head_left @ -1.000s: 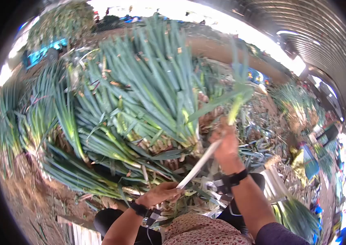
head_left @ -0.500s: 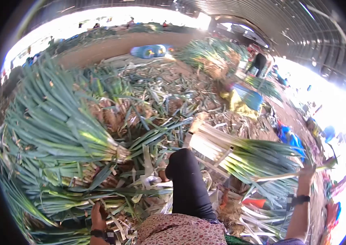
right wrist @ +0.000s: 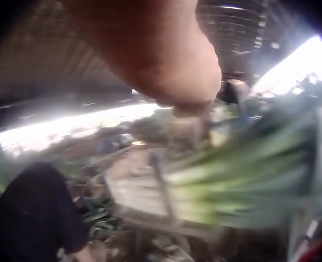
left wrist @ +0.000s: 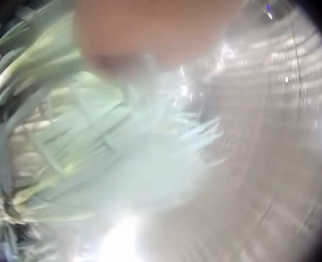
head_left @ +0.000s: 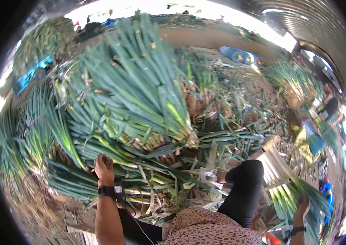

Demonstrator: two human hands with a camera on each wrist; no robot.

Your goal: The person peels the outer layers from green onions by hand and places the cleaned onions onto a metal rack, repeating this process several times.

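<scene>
My left hand [head_left: 104, 166] is over the near-left pile of long green onions [head_left: 87, 151], with nothing visible in its fingers. Blurred in the left wrist view, that hand [left wrist: 150, 33] shows above green leaves. On the far right, my right hand [head_left: 303, 206] is at the leafy tops of a bundle of green onions [head_left: 289, 196]. The bundle's white stems lie in a wooden frame [head_left: 265, 155]. In the right wrist view, the right hand [right wrist: 155, 60] hangs above this bundle, and no stalk shows in its grip.
A tall heap of green onions [head_left: 140, 81] stands ahead, roots toward me. Trimmed leaf scraps [head_left: 242, 102] litter the ground to its right. My bent knee [head_left: 246, 175] is between the heap and the frame. A yellow bag [head_left: 302, 141] and a blue roll [head_left: 238, 55] lie further off.
My right hand carried one peeled green onion from the middle to the bundle at right and has let it go. My left hand left that stalk and moved left over the pile. The view swung right, then back.
</scene>
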